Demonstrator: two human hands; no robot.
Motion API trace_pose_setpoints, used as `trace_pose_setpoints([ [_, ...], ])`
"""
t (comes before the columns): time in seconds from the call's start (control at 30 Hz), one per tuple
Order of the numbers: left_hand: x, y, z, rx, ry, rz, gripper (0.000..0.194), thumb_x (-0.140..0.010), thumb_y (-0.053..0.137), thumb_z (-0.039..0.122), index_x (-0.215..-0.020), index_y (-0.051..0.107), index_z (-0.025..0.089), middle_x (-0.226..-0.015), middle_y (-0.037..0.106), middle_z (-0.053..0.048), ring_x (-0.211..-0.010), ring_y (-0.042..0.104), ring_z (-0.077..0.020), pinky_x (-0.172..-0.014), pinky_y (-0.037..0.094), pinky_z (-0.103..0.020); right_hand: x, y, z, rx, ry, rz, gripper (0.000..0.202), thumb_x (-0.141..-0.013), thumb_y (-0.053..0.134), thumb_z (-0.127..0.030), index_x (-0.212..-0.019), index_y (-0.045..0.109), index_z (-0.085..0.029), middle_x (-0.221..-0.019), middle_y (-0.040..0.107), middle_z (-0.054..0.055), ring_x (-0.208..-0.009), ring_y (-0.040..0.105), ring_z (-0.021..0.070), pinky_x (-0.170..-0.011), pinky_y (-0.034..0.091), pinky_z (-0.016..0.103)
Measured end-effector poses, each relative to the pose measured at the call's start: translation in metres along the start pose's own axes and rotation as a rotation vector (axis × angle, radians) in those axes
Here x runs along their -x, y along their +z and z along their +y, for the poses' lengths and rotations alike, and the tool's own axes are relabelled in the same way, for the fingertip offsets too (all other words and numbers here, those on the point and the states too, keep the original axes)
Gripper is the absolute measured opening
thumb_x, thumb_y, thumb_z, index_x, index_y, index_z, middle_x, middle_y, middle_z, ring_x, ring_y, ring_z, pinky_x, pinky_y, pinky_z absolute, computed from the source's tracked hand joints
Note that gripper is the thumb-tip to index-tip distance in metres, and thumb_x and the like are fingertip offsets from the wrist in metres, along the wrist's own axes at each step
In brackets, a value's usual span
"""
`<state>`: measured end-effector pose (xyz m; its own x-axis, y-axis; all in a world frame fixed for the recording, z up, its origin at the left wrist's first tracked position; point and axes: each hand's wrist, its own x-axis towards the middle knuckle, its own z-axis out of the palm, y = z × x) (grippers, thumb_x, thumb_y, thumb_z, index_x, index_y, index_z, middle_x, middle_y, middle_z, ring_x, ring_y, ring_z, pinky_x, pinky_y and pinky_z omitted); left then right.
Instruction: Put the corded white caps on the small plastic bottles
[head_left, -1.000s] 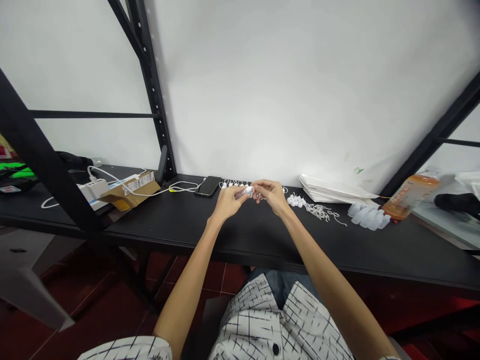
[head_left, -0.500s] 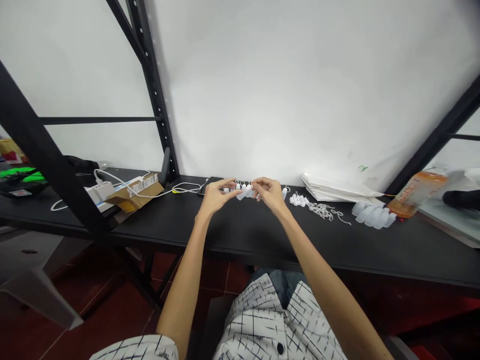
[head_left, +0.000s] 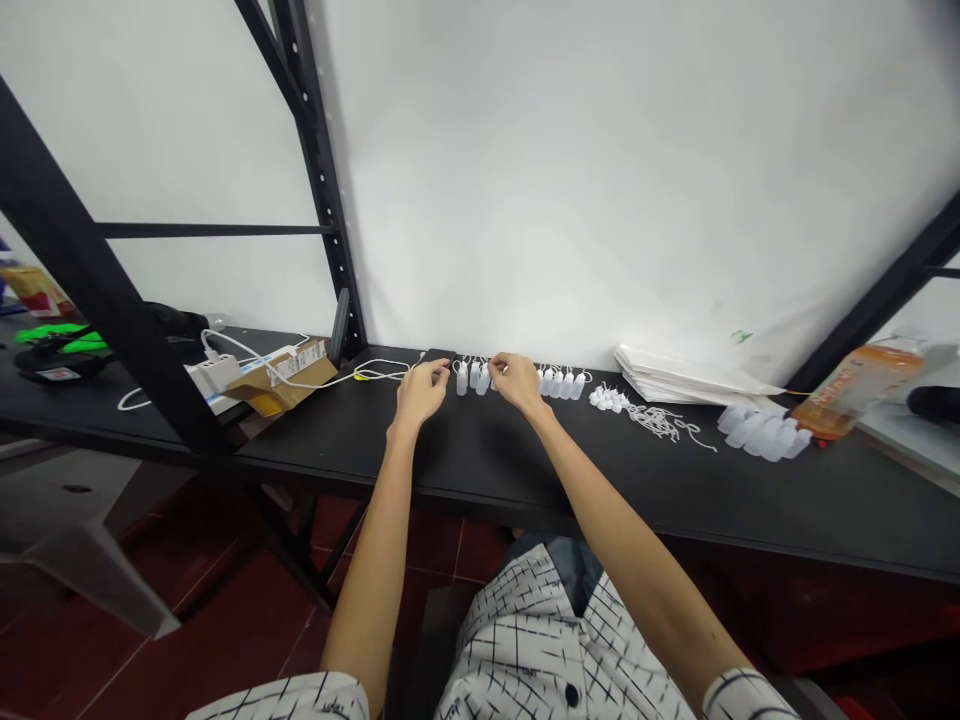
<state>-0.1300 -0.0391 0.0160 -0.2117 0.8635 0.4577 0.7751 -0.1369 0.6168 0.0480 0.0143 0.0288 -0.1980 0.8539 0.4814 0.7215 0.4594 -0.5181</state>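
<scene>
Small white plastic dropper bottles (head_left: 461,380) with string loops at their caps stand in a row along the back of the black table. At the left end of this row is my left hand (head_left: 422,392), its fingers curled and thumb close to the forefinger; whether anything lies between them is too small to make out. My right hand (head_left: 517,380) is closed over the middle of the row, fingertips pinched at a small bottle (head_left: 494,382) partly hidden by the hand. More looped bottles (head_left: 566,385) show to its right.
Right of the row lie small white caps (head_left: 609,400), a heap of white strings (head_left: 654,421), loose bottles (head_left: 761,432), a stack of white paper (head_left: 682,378) and an orange-labelled bottle (head_left: 859,385). On the left are a cardboard box (head_left: 289,378), a power strip (head_left: 217,375) and a black rack post (head_left: 319,170).
My hands have shifted slightly left over the row, uncovering more bottles on both sides of the right hand. The left fingers have drawn closer together. The view has tilted a little.
</scene>
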Motion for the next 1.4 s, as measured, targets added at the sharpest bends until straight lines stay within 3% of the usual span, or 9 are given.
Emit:
trace_pose_setpoints([
  [0.23,-0.001,-0.001,0.001,0.006,-0.019,-0.030,0.033,-0.088,0.051,0.029,-0.114,0.069,0.021,-0.093,0.075,-0.007,-0.092,0.069,-0.0213,-0.081,0.049,-0.030,-0.007,0.016,-0.006,0.061,-0.036,-0.025,0.022,-0.085,0.051,-0.024,-0.089,0.072,-0.023,-0.088,0.073,0.005,-0.084,0.065,0.0208,-0.070,0.044,0.027],
  [0.9,-0.001,0.001,-0.001,0.056,-0.001,-0.079,0.032,-0.087,0.051,0.032,-0.110,0.071,0.022,-0.089,0.074,-0.005,-0.080,0.068,-0.0199,-0.071,0.051,-0.028,-0.010,0.019,-0.013,0.084,-0.064,-0.085,0.026,-0.085,0.051,-0.024,-0.101,0.071,-0.023,-0.095,0.074,0.004,-0.090,0.065,0.0227,-0.075,0.046,0.030],
  [1.23,0.000,0.003,0.002,0.008,0.022,-0.103,0.032,-0.087,0.050,0.035,-0.106,0.072,0.021,-0.095,0.074,-0.005,-0.081,0.067,-0.0197,-0.067,0.050,-0.027,-0.004,0.005,-0.009,0.011,-0.085,-0.085,0.024,-0.086,0.053,-0.026,-0.103,0.069,-0.022,-0.085,0.073,0.002,-0.081,0.065,0.0191,-0.070,0.044,0.027],
  [1.4,0.002,0.005,0.010,0.005,0.120,-0.194,0.033,-0.088,0.050,0.034,-0.109,0.071,0.021,-0.097,0.073,-0.005,-0.087,0.066,-0.0206,-0.073,0.051,-0.028,0.008,-0.018,0.012,0.093,-0.233,0.054,0.024,-0.088,0.049,-0.022,-0.102,0.068,-0.021,-0.092,0.072,0.003,-0.080,0.064,0.0182,-0.071,0.043,0.027],
])
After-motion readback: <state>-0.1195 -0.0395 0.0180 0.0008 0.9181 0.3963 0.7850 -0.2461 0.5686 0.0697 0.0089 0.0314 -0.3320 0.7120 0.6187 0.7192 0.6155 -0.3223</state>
